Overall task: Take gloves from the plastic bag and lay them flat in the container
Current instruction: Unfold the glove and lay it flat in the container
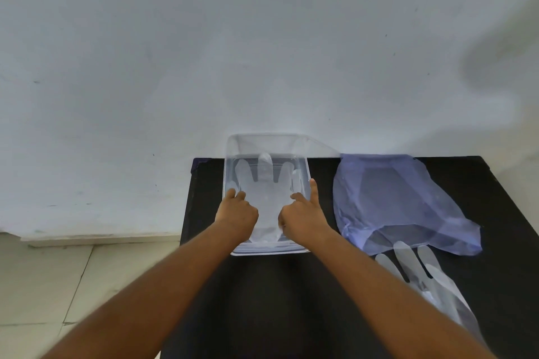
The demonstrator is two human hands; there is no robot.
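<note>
Curled fingers of left hand (236, 214) and right hand (302, 217) pressing glove (267, 198) flat, inside container (230, 166)

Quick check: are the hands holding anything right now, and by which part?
Nothing is lifted. The left hand and right hand press the glove flat in the container, along its two side edges near the palm and cuff.

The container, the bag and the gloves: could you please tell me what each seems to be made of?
Container: clear rigid plastic, glossy; the table shows through its walls.
Bag: thin bluish-purple plastic film, translucent and creased.
Gloves, in the container and on the table: thin whitish translucent film, probably plastic or vinyl; cannot tell which.
</note>
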